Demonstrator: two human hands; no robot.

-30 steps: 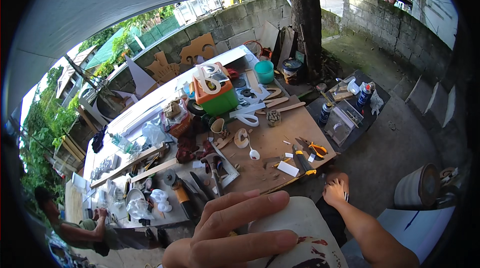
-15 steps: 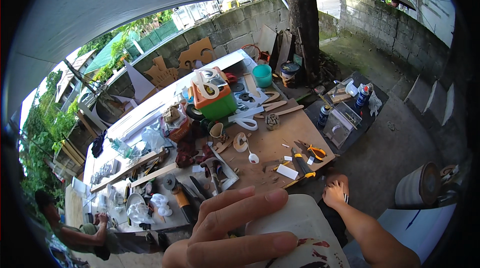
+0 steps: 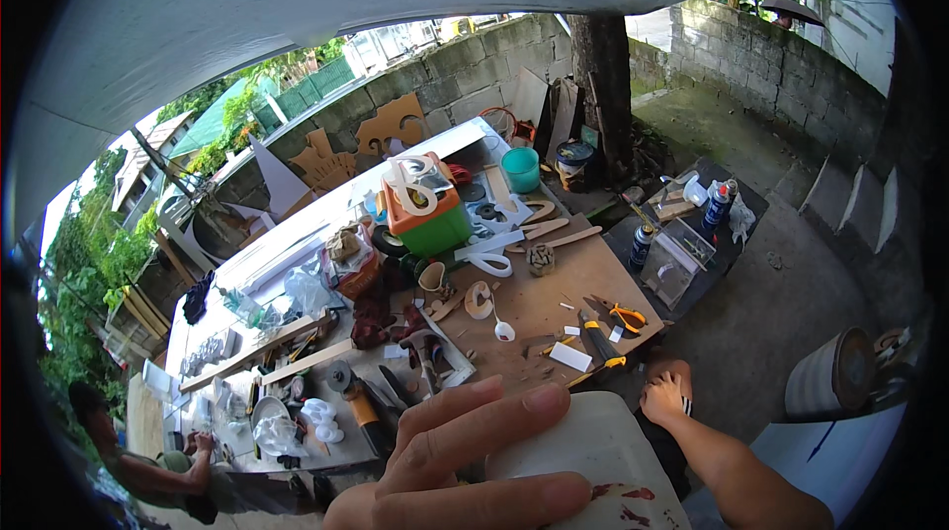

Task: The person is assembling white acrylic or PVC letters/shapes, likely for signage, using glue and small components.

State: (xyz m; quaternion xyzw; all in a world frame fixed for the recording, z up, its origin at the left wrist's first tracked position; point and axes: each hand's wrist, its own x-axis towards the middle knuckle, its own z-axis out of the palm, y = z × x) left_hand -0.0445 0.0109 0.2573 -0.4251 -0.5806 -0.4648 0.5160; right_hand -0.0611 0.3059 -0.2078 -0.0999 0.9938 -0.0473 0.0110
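Observation:
Large and close at the lower middle, my left hand (image 3: 465, 461) has its fingers stretched out and spread across a whitish, rounded-edged piece (image 3: 583, 441) marked with dark red smears; what this piece is I cannot make out. Farther right, my right hand (image 3: 664, 397) rests with its fingers laid over my bent knee (image 3: 672, 372), holding nothing. A dark and white band (image 3: 686, 405) circles that wrist. Nearest to the hands, on the table's brown board (image 3: 554, 278), lie a yellow-and-black utility knife (image 3: 601, 342), orange-handled pliers (image 3: 627, 316) and a small white rectangular piece (image 3: 570, 357).
An angle grinder (image 3: 361, 411), a green-and-orange box (image 3: 427, 214) and a teal bucket (image 3: 520, 169) crowd the table. A side stand (image 3: 736, 223) holds spray cans (image 3: 719, 204). Another person (image 3: 148, 471) sits at the left, hands together. A striped drum (image 3: 828, 372) stands right.
My view has tilted slightly, so the table and yard sit a little lower in the picture. Both hands keep nearly the same pose. More of a dark umbrella shows beyond the far wall.

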